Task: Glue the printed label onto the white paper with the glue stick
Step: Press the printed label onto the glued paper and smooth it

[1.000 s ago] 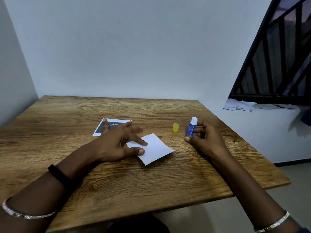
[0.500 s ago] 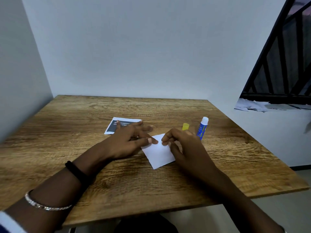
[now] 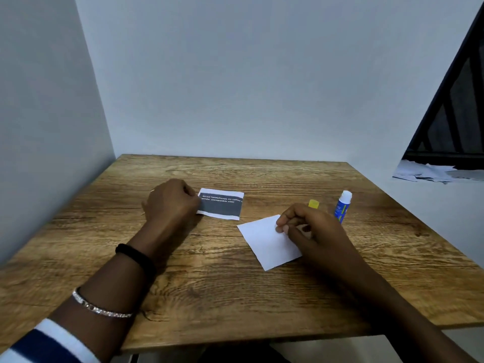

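Pale walls (image 3: 235, 74) meet in a corner behind a wooden table (image 3: 235, 297), and a dark barred window (image 3: 458, 113) cuts in at the right with loose papers (image 3: 432, 172) heaped on its sill.

The printed label (image 3: 221, 204) lies flat near the table's middle, dark face up with white text. The left hand (image 3: 172, 203) sits at its left edge with the fingers curled tight over that edge, holding it. The fingertips themselves are hidden behind the back of the hand.

The white paper (image 3: 269, 242) lies flat to the right of the label and nearer the person, turned at an angle, apart from the label. The right hand (image 3: 309, 229) rests over its right side, thumb and forefinger closed narrowly in a pinch on the paper near its far corner — the other fingers curled in beside them.

Just beyond that hand the glue stick (image 3: 343, 205) stands upright and uncapped, its yellow cap (image 3: 313, 203) on the table just to its left.

A black band (image 3: 135, 254) and a silver bracelet (image 3: 102, 309) circle the left forearm.
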